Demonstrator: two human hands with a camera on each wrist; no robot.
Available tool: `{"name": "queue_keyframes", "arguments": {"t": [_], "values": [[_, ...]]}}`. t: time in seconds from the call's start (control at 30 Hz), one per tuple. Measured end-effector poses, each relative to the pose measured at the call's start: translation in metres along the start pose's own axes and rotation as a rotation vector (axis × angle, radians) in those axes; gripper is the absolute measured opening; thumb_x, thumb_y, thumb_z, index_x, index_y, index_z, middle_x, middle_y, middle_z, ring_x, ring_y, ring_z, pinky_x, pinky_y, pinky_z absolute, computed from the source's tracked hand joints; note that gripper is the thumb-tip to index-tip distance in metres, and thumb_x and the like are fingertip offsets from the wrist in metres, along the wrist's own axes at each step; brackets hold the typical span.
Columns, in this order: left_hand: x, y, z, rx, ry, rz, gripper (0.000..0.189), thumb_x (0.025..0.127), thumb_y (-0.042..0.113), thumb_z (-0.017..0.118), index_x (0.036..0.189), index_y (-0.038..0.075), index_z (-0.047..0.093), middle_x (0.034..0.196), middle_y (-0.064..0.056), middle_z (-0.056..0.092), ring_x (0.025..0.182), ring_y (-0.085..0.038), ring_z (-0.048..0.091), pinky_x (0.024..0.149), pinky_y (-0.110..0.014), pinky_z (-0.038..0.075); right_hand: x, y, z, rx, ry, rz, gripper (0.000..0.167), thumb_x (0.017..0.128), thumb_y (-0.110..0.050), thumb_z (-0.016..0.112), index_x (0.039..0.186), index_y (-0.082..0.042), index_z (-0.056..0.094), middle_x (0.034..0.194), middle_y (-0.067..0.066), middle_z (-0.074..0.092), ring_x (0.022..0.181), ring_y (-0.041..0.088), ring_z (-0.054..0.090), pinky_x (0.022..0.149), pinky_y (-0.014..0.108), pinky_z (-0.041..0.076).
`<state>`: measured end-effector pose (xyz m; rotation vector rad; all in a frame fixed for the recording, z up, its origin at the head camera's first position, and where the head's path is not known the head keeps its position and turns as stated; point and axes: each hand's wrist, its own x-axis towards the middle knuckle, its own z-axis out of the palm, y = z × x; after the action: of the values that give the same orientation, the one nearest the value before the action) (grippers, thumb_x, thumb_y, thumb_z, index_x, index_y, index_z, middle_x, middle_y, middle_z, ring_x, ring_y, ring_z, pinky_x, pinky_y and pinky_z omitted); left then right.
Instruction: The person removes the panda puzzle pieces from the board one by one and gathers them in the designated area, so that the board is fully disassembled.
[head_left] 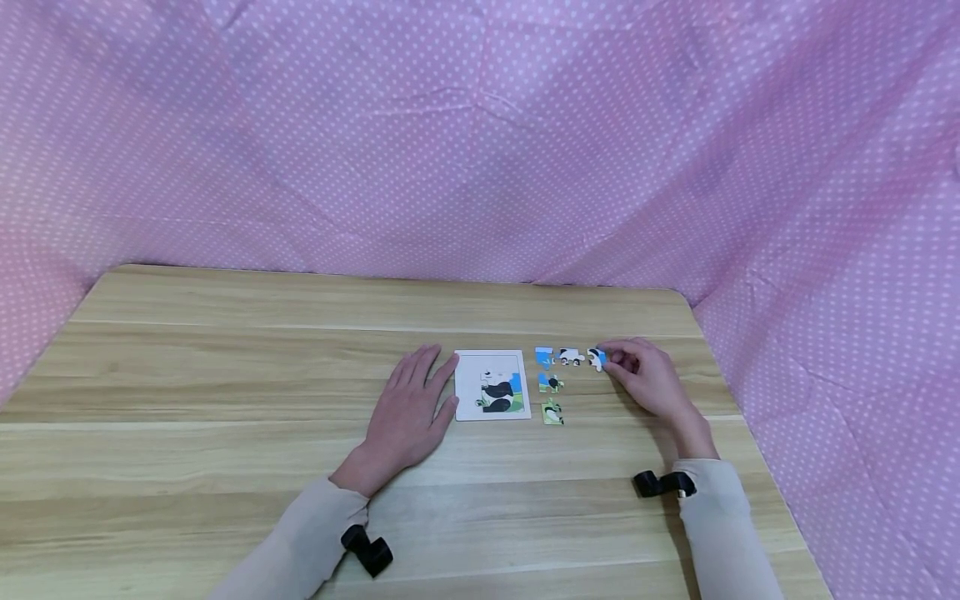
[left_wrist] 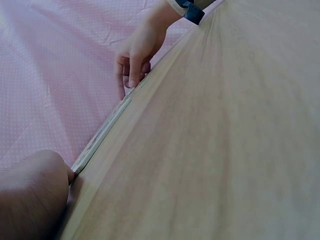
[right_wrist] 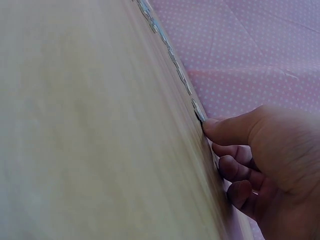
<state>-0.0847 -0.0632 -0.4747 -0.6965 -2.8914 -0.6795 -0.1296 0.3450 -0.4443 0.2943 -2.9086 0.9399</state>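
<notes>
Head view alone shows the panda picture (head_left: pixel 499 392).

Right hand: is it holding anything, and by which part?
In the head view, the right hand holds the top row's rightmost puzzle piece by its right edge.

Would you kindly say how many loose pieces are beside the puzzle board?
5: far left piece, far middle piece, far right piece in the right hand, middle row piece, near row piece; more may hide.
</notes>
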Motion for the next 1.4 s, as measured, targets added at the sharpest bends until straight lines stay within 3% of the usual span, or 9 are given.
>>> {"name": "queue_keyframes", "arguments": {"t": [1.1,1.4], "values": [[0.0,-0.001,0.001,0.008,0.006,0.002,0.063,0.113,0.035,0.05,0.168,0.005,0.046,0.173,-0.023,0.039,0.164,-0.042,0.03,0.137,-0.056,0.022,-0.001,-0.003,0.0,0.007,0.007,-0.027,0.032,0.1,0.003,0.077,0.132,-0.001,0.078,0.101,0.012,0.07,0.084,0.017,0.059,0.071,0.022,0.048],[0.0,-0.001,0.001,0.015,0.005,0.006,0.063,0.113,0.035,0.05,0.169,0.005,0.045,0.174,-0.023,0.038,0.165,-0.041,0.029,0.138,-0.056,0.02,0.001,-0.011,-0.002,0.029,0.065,-0.075,0.038,0.1,0.007,0.075,0.138,-0.001,0.074,0.101,0.013,0.072,0.084,0.018,0.063,0.071,0.02,0.053]]}}
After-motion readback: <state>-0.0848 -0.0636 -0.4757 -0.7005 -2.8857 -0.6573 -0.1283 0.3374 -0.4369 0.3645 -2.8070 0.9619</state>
